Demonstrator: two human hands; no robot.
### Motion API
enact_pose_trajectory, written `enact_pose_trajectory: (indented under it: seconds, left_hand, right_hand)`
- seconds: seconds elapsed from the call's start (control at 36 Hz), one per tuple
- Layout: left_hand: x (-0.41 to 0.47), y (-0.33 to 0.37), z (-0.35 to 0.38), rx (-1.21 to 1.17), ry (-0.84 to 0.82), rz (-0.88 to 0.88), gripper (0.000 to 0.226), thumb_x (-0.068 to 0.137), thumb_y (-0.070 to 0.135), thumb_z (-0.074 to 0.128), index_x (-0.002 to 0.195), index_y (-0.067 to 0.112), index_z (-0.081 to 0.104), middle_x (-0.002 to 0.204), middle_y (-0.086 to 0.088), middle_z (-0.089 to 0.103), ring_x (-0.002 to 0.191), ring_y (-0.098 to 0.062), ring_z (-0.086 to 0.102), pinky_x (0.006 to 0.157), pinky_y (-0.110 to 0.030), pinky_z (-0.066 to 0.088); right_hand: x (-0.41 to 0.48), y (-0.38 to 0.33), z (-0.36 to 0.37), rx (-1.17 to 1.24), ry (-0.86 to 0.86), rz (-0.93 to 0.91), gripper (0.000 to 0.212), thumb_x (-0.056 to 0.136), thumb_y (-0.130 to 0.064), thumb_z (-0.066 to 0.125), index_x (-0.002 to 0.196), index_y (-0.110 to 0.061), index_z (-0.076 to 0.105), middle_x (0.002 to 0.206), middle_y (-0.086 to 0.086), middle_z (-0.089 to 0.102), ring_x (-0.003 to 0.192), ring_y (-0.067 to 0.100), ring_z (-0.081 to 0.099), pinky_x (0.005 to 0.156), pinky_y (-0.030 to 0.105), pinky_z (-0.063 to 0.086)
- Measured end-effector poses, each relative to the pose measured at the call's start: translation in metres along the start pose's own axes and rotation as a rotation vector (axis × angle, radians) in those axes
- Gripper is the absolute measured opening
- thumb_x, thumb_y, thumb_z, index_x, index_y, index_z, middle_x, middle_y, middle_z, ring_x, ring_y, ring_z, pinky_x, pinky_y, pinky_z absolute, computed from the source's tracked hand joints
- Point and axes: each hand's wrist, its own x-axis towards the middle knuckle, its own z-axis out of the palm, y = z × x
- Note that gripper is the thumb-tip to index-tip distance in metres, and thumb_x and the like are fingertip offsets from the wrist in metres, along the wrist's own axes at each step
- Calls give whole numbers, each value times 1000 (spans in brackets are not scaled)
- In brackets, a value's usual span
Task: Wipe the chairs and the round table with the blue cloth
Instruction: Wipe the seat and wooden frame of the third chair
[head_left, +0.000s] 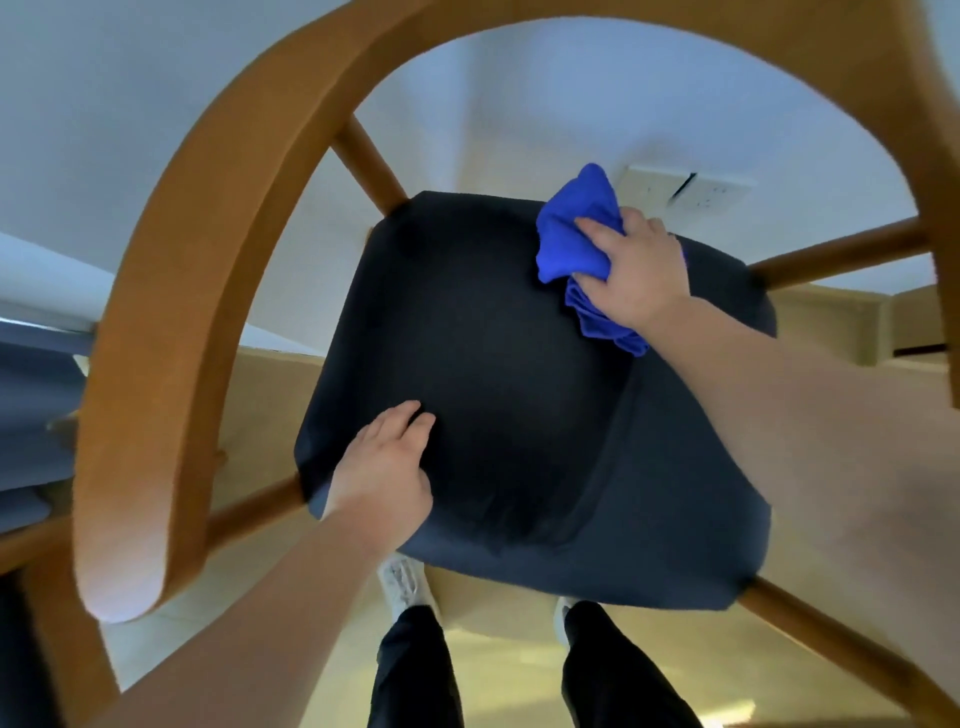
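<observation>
head | blue cloth (566, 234) gripped in R hand (639, 270) fingers (597, 228) | on chair seat (493, 364)

Domestic room, likely: wooden chair (171, 312), wall socket (685, 189), pale floor (511, 675).

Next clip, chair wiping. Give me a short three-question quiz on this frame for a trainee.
1. Which hand grips the blue cloth?
2. True or false: the left hand also touches the cloth.
3. The cloth sits on the dark seat at: A) its far right corner, B) its near left corner, C) its centre.
Key: 1 the right hand; 2 false, it rests flat on the seat; 3 A.
</observation>
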Motion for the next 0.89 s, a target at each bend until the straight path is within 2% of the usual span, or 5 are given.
enact_pose_trajectory:
  seconds: [0.17,0.44,0.61,0.75,0.89]
  left_hand:
    - [11,-3,-13,46,-34,134,56,86,14,47,142,18,38,150,2,31,137,-15,26,113,-28,19]
    - [14,5,-32,110,-68,294,58,85,13,50,141,17,38,148,1,34,135,-15,29,112,-29,23]
    - [16,13,-34,121,-95,320,58,85,10,49,141,15,38,148,-1,33,136,-16,29,112,-30,24]
    - [19,17,-36,122,-75,299,58,81,5,50,138,13,43,146,-2,37,134,-18,33,110,-31,28]
    - [25,12,-47,118,-26,263,60,77,-1,48,135,12,45,144,-2,39,131,-21,37,108,-35,33]
  right_hand:
    - [-70,-31,11,47,4,134,62,85,-45,59,143,-30,42,141,17,40,109,40,45,92,47,40]
    - [-188,-85,28,139,-47,265,66,67,-34,77,129,-22,59,123,20,54,93,42,54,73,46,46]
    - [-238,-112,38,185,-61,304,68,64,-36,77,129,-22,59,123,19,53,92,39,54,76,45,46]
    - [-268,-153,49,237,-73,294,73,57,-39,80,126,-23,61,125,19,55,94,38,56,78,47,48]
    - [-269,-211,63,283,-129,161,83,51,-48,80,128,-29,56,133,16,51,99,33,54,79,45,49]
